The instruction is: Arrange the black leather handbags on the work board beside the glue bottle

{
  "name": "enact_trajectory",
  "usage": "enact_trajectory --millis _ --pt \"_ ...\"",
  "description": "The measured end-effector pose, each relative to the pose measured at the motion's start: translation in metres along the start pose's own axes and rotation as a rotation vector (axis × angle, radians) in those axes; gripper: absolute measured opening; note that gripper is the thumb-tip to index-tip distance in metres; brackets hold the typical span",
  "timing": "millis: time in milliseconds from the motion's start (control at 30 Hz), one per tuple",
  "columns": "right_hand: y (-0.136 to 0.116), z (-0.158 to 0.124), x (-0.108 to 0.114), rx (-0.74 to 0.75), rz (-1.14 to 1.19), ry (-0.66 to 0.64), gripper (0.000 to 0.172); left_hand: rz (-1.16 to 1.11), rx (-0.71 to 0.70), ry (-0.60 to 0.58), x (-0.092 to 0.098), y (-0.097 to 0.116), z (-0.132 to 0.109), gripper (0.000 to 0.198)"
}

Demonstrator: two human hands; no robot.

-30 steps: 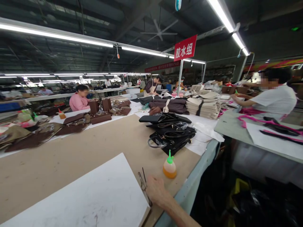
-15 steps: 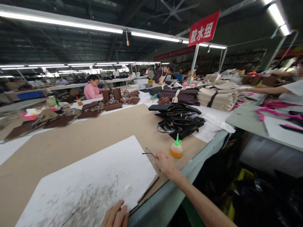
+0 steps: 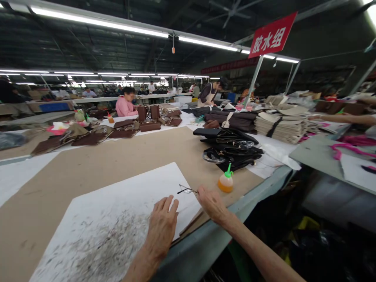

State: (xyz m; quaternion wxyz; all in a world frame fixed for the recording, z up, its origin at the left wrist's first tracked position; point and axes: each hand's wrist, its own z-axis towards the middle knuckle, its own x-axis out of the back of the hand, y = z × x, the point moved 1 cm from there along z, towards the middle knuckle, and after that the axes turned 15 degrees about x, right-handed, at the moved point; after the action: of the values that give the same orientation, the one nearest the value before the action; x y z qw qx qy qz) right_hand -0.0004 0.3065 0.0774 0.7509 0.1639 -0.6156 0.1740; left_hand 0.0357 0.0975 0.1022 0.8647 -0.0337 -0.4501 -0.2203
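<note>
Bright overhead tubes [image 3: 100, 22] (dim roof [image 3: 88, 51])

This is looking like a handbag workshop on a factory floor. Tube lights [image 3: 100, 22] are hanging in long rows under a dark, high roof, and a red sign [image 3: 273, 34] is reading 胶水组, "glue group". A squeeze bottle [image 3: 225, 182] of amber liquid is standing near a pile of black handbags [image 3: 232, 147]; brown bags [image 3: 149, 126] and stacked beige panels [image 3: 280, 127] are covering more table. A white board [image 3: 117, 223] is showing dark smears. A person in pink [image 3: 126, 107] and an aproned person [image 3: 208, 96] are working at tables.
</note>
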Motion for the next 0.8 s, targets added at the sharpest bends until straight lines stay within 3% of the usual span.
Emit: enact_trajectory --millis 100,233,367,433,533,567,667,733,800 --pt "0.004 -0.010 -0.005 0.150 -0.050 -0.034 0.021 -0.003 -0.029 0.047 -0.008 0.005 0.000 0.029" --pt "0.013 -0.028 -0.016 0.207 -0.065 -0.047 0.034 -0.127 -0.012 0.058 -0.015 0.009 -0.012 0.024" --pt "0.007 -0.037 -0.005 0.347 -0.018 -0.016 0.046 -0.042 -0.125 0.099 -0.020 0.019 -0.007 0.035" --pt "0.003 -0.036 0.007 0.424 0.038 -0.039 0.044 -0.001 -0.117 -0.106 -0.025 0.027 0.002 0.039" --pt "0.003 -0.028 0.014 0.488 0.145 -0.099 0.035 0.091 0.092 -0.578 -0.038 0.036 0.011 0.036" --pt "0.006 -0.024 0.011 0.496 0.187 -0.112 0.032 0.120 0.162 -0.685 -0.043 0.037 0.013 0.037" --pt "0.016 -0.014 -0.003 0.486 0.264 -0.142 0.026 0.137 0.262 -0.816 -0.059 0.038 0.018 0.041" --pt "0.018 -0.009 -0.006 0.444 0.238 -0.184 0.027 0.117 0.325 -0.838 -0.069 0.035 0.022 0.039" --pt "0.017 -0.007 0.005 0.406 0.211 -0.160 0.028 0.078 0.388 -0.828 -0.077 0.032 0.026 0.035"
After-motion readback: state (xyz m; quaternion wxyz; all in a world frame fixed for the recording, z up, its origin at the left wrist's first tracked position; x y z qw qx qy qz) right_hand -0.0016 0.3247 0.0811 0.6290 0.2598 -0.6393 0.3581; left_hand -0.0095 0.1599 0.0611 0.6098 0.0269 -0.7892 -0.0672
